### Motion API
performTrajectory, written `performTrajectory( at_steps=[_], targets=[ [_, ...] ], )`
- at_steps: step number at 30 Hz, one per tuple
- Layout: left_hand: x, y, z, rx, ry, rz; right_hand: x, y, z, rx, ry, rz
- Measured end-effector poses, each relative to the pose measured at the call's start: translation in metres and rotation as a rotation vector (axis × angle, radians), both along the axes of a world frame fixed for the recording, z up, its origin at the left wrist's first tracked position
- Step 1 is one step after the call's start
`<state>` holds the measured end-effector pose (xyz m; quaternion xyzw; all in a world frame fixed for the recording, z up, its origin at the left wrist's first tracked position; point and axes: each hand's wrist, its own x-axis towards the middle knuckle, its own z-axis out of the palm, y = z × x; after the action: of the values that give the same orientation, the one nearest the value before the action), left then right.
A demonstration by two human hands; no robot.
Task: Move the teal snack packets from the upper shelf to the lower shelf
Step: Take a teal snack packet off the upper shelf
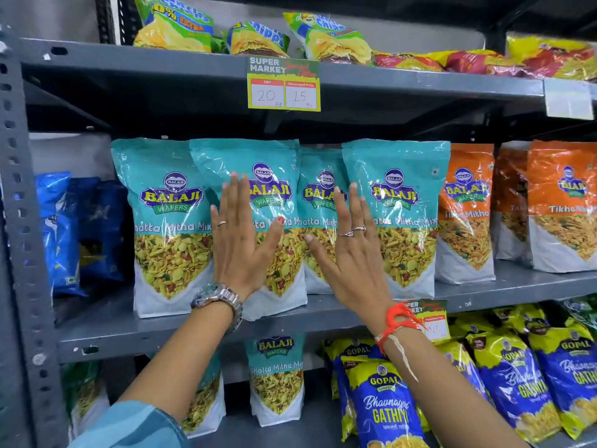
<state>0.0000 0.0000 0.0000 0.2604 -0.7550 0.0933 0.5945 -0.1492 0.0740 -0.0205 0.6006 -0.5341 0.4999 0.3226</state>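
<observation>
Several teal snack packets (168,221) stand upright in a row on the upper shelf (129,331). My left hand (240,240) is flat and open, fingers up, in front of the second teal packet (274,176). My right hand (350,250) is open too, spread between the third packet (318,195) and the fourth packet (400,202). Neither hand grips anything. Whether the palms touch the packets is unclear. On the lower shelf (290,431) stands one teal packet (277,379), and another teal packet (206,402) sits partly hidden behind my left forearm.
Blue packets (64,234) stand left of the teal row, orange packets (465,215) to the right. Blue-and-yellow Gopal packets (384,402) fill the lower shelf's right side. Chip bags (174,27) lie on the top shelf. A price tag (283,84) hangs above. A grey upright (19,221) borders the left.
</observation>
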Motion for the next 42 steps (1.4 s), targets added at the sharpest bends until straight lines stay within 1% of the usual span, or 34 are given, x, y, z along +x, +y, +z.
performTrajectory(
  at_steps=[3,4,5,6,7,8,11,15,20,24,27,29,32,36,40,42],
  targets=[
    [0.003,0.003,-0.001,0.315,0.349,-0.263,0.007,-0.006,-0.006,0.170,-0.207,0.275],
    [0.005,0.005,0.000,0.391,0.477,-0.375,0.010,-0.010,-0.009,0.249,-0.312,0.408],
    [0.007,0.004,-0.001,0.451,0.585,-0.449,0.013,-0.014,-0.011,0.313,-0.400,0.484],
    [0.008,0.005,-0.002,0.507,0.656,-0.514,0.016,-0.019,-0.013,0.356,-0.473,0.521],
    [0.010,0.002,-0.001,0.563,0.685,-0.544,0.018,-0.024,-0.014,0.381,-0.515,0.521],
    [0.011,0.000,-0.001,0.630,0.686,-0.563,0.019,-0.029,-0.015,0.388,-0.544,0.521],
    [0.015,-0.004,-0.005,0.792,0.579,-0.574,0.026,-0.036,-0.016,0.417,-0.551,0.508],
    [0.018,-0.001,0.001,0.900,0.529,-0.572,0.033,-0.044,-0.013,0.469,-0.556,0.499],
    [0.027,0.003,0.001,0.847,0.607,-0.579,0.036,-0.040,-0.010,0.434,-0.627,0.542],
    [0.045,0.011,0.000,0.825,0.639,-0.676,0.038,-0.028,-0.007,0.463,-0.634,0.572],
    [0.059,0.022,-0.003,0.815,0.698,-0.754,0.041,-0.011,-0.003,0.498,-0.631,0.674],
    [0.067,0.032,-0.007,0.828,0.705,-0.794,0.046,0.001,-0.002,0.534,-0.597,0.690],
    [0.083,0.050,-0.016,0.838,0.661,-0.841,0.059,0.018,-0.008,0.537,-0.560,0.698],
    [0.105,0.070,-0.044,0.826,0.529,-0.872,0.076,0.039,-0.034,0.598,-0.585,0.724],
    [0.131,0.069,-0.096,0.865,0.459,-0.784,0.093,0.033,-0.085,0.657,-0.661,0.680],
    [0.141,0.064,-0.128,0.909,0.467,-0.739,0.103,0.027,-0.114,0.690,-0.687,0.675]
  ],
)
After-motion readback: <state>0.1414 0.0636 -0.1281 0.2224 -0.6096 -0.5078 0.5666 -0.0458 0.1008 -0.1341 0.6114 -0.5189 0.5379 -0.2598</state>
